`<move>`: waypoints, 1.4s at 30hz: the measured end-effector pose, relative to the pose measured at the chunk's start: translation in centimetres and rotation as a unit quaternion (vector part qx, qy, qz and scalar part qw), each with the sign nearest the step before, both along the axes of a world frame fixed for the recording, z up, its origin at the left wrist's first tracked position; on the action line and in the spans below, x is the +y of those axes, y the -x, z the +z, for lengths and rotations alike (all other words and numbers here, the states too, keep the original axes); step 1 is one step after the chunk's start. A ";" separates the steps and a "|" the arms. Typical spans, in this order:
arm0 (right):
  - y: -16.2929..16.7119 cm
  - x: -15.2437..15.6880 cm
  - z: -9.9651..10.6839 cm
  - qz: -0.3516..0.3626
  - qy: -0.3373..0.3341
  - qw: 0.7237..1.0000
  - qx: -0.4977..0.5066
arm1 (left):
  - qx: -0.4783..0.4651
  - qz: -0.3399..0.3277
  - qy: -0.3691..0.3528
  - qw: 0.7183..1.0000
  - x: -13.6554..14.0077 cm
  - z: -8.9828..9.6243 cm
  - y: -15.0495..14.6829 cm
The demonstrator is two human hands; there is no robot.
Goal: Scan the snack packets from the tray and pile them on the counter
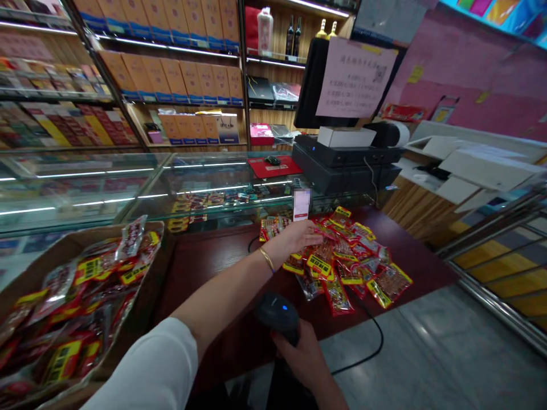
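Observation:
My left hand (304, 235), with a gold bangle on the wrist, reaches over a pile of snack packets (322, 265) on the dark red counter (200, 267). Its fingers are stretched out at the pile's upper left, close to a red packet; whether they touch it I cannot make out. The packets are clear and red with yellow labels. My right hand (305, 353) is wrapped round the handle of a black barcode scanner (277, 314) with a blue light, held at the counter's front edge. Just behind my left hand stands a small upright device with a white screen (301, 205).
At left is a cardboard box (158, 233) holding more packets. A glass display case (188, 176), a red mouse pad (256, 168) and a monitor (310, 85) are behind. The scanner's black cable (382, 336) loops past the front edge. Metal railings (504, 296) stand at right.

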State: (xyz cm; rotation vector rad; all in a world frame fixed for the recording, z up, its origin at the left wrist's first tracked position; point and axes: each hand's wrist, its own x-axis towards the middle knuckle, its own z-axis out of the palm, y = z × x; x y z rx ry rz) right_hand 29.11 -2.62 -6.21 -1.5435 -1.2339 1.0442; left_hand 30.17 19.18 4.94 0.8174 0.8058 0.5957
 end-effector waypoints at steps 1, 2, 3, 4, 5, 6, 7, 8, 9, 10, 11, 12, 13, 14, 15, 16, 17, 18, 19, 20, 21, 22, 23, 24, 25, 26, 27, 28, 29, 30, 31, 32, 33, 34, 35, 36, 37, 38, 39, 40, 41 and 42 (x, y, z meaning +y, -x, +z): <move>-0.1 0.0 -0.1 0.002 0.001 1.000 -0.004 | 0.006 0.001 -0.002 1.000 -0.6 0.1 1.0; -0.2 0.0 -0.1 0.006 0.002 1.000 -0.009 | 0.011 0.005 -0.010 1.000 -1.3 0.2 2.5; -0.2 -0.1 -0.1 0.010 0.004 1.000 -0.012 | 0.018 0.013 -0.032 0.999 -2.1 0.4 4.6; -0.3 -0.2 -0.2 0.017 0.007 1.000 -0.015 | 0.027 0.023 -0.069 0.997 -3.2 0.6 7.1; -0.3 -0.4 -0.2 0.021 0.010 1.000 -0.019 | 0.042 0.033 -0.119 0.991 -4.3 0.9 10.1; -0.3 -0.6 -0.3 0.024 0.012 0.999 -0.024 | 0.064 0.044 -0.177 0.981 -5.6 1.2 13.3; -0.4 -0.8 -0.4 0.023 0.014 0.999 -0.029 | 0.095 0.057 -0.234 0.966 -6.9 1.7 16.7; -0.5 -1.0 -0.6 0.014 0.014 0.999 -0.039 | 0.135 0.078 -0.281 0.947 -8.2 2.1 20.1; -0.6 -1.1 -0.9 0.006 0.017 0.999 -0.047 | 0.181 0.112 -0.314 0.925 -9.5 2.5 23.5; -0.7 -1.2 -1.2 -0.003 0.021 0.998 -0.051 | 0.236 0.154 -0.337 0.899 -10.7 2.9 26.8; -0.9 -1.2 -1.6 -0.007 0.024 0.998 -0.055 | 0.301 0.200 -0.352 0.863 -11.7 3.1 29.9; -1.1 -1.2 -1.9 -0.008 0.027 0.998 -0.057 | 0.379 0.238 -0.359 0.819 -12.6 3.2 32.8; -1.3 -1.2 -2.3 -0.008 0.030 0.998 -0.058 | 0.468 0.255 -0.356 0.767 -13.3 3.1 35.4; -1.6 -1.1 -2.6 -0.003 0.033 0.998 -0.060 | 0.560 0.250 -0.344 0.711 -13.8 2.8 37.7; -1.8 -1.1 -3.0 0.006 0.039 0.997 -0.060 | 0.643 0.222 -0.325 0.657 -14.1 2.4 39.5; -2.1 -1.0 -3.3 0.017 0.047 0.997 -0.058 | 0.709 0.178 -0.306 0.610 -14.3 1.9 40.8; -2.3 -1.0 -3.5 0.027 0.054 0.997 -0.055 | 0.752 0.128 -0.294 0.576 -14.4 1.3 41.7; -2.5 -0.9 -3.8 0.034 0.059 0.996 -0.050 | 0.776 0.079 -0.292 0.553 -14.5 0.7 42.2; -2.7 -0.9 -4.0 0.034 0.062 0.996 -0.044 | 0.789 0.038 -0.296 0.538 -14.6 0.2 42.3; -2.8 -0.9 -4.2 0.029 0.064 0.997 -0.039 | 0.795 0.006 -0.303 0.525 -14.6 -0.3 42.2; -2.9 -0.9 -4.3 0.022 0.065 0.997 -0.035 | 0.800 -0.017 -0.308 0.515 -14.6 -0.6 42.0; -2.9 -0.9 -4.3 0.015 0.066 0.997 -0.031 | 0.806 -0.032 -0.307 0.506 -14.6 -0.8 41.8; -3.0 -0.9 -4.3 0.015 0.070 0.997 -0.028 | 0.812 -0.040 -0.299 0.499 -14.7 -0.8 41.6; -3.0 -0.9 -4.2 0.019 0.073 0.997 -0.027 | 0.819 -0.042 -0.287 0.495 -14.8 -0.7 41.6; -3.0 -0.9 -4.1 0.025 0.075 0.996 -0.028 | 0.824 -0.041 -0.275 0.494 -14.9 -0.5 41.7; -3.1 -0.8 -4.1 0.030 0.075 0.996 -0.033 | 0.828 -0.035 -0.266 0.493 -15.0 -0.1 41.8; -3.1 -0.8 -4.0 0.034 0.073 0.996 -0.041 | 0.833 -0.026 -0.259 0.489 -15.2 0.3 42.1; -3.1 -0.8 -4.0 0.036 0.071 0.995 -0.052 | 0.839 -0.014 -0.254 0.482 -15.4 0.8 42.4; -3.2 -0.8 -4.0 0.036 0.067 0.995 -0.065 | 0.845 -0.001 -0.251 0.472 -15.6 1.2 42.8; -3.2 -0.8 -4.0 0.034 0.063 0.994 -0.077 | 0.853 0.014 -0.247 0.460 -15.8 1.5 43.2; -3.3 -0.8 -4.0 0.035 0.061 0.994 -0.085 | 0.860 0.029 -0.242 0.448 -15.9 1.7 43.5; -3.3 -0.8 -4.1 0.036 0.057 0.994 -0.090 | 0.868 0.045 -0.233 0.437 -16.0 1.7 43.8; -3.3 -0.8 -4.1 0.038 0.054 0.994 -0.091 | 0.872 0.056 -0.224 0.433 -16.0 1.6 44.0; -3.3 -0.8 -4.2 0.041 0.051 0.994 -0.090 | 0.871 0.059 -0.212 0.438 -15.9 1.4 44.1; -3.3 -0.8 -4.2 0.045 0.049 0.994 -0.088 | 0.868 0.059 -0.198 0.451 -15.8 1.1 44.1; -3.2 -0.8 -4.2 0.047 0.046 0.994 -0.086 | 0.864 0.057 -0.182 0.465 -15.6 0.7 43.9; -3.2 -0.8 -4.2 0.047 0.044 0.994 -0.085 | 0.861 0.057 -0.168 0.477 -15.5 0.4 43.6; -3.2 -0.8 -4.3 0.046 0.042 0.995 -0.083 | 0.858 0.061 -0.161 0.484 -15.3 0.1 43.1; -3.2 -0.9 -4.4 0.044 0.041 0.995 -0.079 | 0.856 0.068 -0.164 0.486 -15.3 -0.1 42.4; -3.2 -0.9 -4.5 0.041 0.041 0.995 -0.076 | 0.852 0.079 -0.179 0.486 -15.3 -0.2 41.6; -3.2 -0.9 -4.7 0.039 0.045 0.996 -0.072 | 0.842 0.087 -0.204 0.491 -15.3 -0.3 40.7; -3.3 -0.9 -4.8 0.038 0.049 0.996 -0.070 | 0.826 0.089 -0.236 0.504 -15.3 -0.3 39.8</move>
